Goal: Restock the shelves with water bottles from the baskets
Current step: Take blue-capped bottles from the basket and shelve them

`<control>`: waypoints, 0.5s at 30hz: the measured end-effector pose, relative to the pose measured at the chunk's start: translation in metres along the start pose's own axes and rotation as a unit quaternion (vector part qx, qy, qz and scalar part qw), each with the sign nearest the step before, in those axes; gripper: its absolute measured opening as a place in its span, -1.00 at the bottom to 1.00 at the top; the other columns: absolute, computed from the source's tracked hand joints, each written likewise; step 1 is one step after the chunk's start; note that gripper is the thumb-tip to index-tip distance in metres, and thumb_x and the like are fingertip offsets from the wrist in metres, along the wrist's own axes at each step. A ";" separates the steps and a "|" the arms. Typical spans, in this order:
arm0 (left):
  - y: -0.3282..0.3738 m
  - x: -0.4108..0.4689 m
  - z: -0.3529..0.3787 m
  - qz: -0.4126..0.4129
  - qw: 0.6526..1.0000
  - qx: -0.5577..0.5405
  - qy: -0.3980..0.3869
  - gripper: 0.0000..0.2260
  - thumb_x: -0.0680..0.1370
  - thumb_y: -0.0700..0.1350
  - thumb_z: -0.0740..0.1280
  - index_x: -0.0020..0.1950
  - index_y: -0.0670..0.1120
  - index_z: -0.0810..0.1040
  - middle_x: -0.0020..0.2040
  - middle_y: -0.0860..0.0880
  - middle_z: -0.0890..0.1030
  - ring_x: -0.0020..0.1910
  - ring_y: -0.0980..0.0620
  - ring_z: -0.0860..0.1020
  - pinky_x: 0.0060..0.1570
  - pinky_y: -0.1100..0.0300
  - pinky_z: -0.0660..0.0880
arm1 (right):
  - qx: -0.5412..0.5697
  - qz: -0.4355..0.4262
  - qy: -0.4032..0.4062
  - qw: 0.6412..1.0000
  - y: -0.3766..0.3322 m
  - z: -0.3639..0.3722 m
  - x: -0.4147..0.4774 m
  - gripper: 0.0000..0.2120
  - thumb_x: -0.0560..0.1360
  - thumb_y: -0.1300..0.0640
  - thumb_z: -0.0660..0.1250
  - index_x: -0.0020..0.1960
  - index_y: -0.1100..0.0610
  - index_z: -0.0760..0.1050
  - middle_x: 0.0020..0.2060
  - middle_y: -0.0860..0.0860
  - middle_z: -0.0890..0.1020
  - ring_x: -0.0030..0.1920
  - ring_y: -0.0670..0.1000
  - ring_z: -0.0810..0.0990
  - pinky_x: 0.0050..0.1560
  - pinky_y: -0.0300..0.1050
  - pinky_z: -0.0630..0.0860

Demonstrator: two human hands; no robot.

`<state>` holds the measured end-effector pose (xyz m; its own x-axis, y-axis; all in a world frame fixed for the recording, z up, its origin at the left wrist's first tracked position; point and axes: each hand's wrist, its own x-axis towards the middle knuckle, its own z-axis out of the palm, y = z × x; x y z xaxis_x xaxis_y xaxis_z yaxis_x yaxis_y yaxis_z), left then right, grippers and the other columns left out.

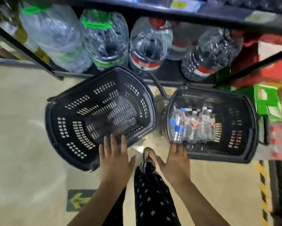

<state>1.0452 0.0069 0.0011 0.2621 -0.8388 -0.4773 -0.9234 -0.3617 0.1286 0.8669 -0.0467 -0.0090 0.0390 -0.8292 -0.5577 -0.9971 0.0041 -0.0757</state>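
Note:
Two black plastic baskets stand on the floor in front of a low shelf. The left basket (pixel 68 128) holds nothing. The right basket (pixel 241 128) holds several small water bottles (pixel 192 126) with white and blue caps, standing at its left side. My left hand (pixel 114 159) reaches out with straight fingers, the fingertips over the near rim of the left basket. My right hand (pixel 177 162) is spread flat at the near left corner of the right basket. Neither hand holds anything.
The bottom shelf (pixel 169 74) carries large water jugs, two with green handles (pixel 102 39) and two with red labels (pixel 148 44). A black shelf edge (pixel 153 12) runs overhead. Red and green cartons (pixel 267 101) stand at the right. My foot (pixel 148 155) is between the baskets.

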 end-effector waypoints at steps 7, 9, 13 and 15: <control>0.094 -0.028 0.056 0.031 0.997 -0.004 -0.071 -0.35 0.46 0.20 0.09 0.38 -0.20 0.47 0.34 -0.39 0.43 0.33 -0.41 0.40 0.27 -0.27 0.36 | 0.032 0.067 -0.026 0.997 0.113 0.010 -0.005 -0.32 0.49 -0.19 0.26 0.45 0.18 0.24 0.33 0.17 0.41 0.34 0.18 0.35 0.26 0.06 0.36; 0.123 -0.031 0.068 0.029 0.997 0.003 -0.071 -0.36 0.46 0.19 0.12 0.37 -0.20 0.47 0.35 -0.38 0.42 0.33 -0.40 0.40 0.23 -0.29 0.39 | 0.030 0.058 -0.035 0.997 0.144 0.008 0.002 -0.33 0.49 -0.18 0.27 0.44 0.19 0.26 0.32 0.18 0.43 0.32 0.19 0.38 0.24 0.05 0.38; 0.179 -0.033 0.092 0.020 0.997 0.016 -0.073 -0.37 0.46 0.17 0.36 0.40 -0.20 0.45 0.37 -0.37 0.40 0.36 -0.39 0.37 0.26 -0.27 0.36 | 0.019 0.039 -0.019 0.999 0.210 -0.005 0.017 -0.43 0.47 -0.09 0.37 0.34 0.24 0.42 0.26 0.23 0.50 0.25 0.27 0.46 0.15 0.12 0.46; 0.206 -0.033 0.099 0.010 0.997 0.010 -0.078 -0.37 0.47 0.18 0.35 0.39 -0.21 0.46 0.36 -0.38 0.41 0.35 -0.40 0.38 0.26 -0.27 0.38 | 0.008 0.044 -0.037 0.998 0.242 -0.012 0.026 -0.38 0.52 -0.16 0.29 0.42 0.21 0.33 0.31 0.20 0.45 0.30 0.23 0.41 0.22 0.08 0.41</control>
<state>0.8187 0.0002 -0.0427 0.1982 -0.7713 -0.6048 -0.9337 -0.3364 0.1230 0.6261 -0.0743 -0.0315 -0.0426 -0.7822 -0.6216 -0.9958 0.0835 -0.0369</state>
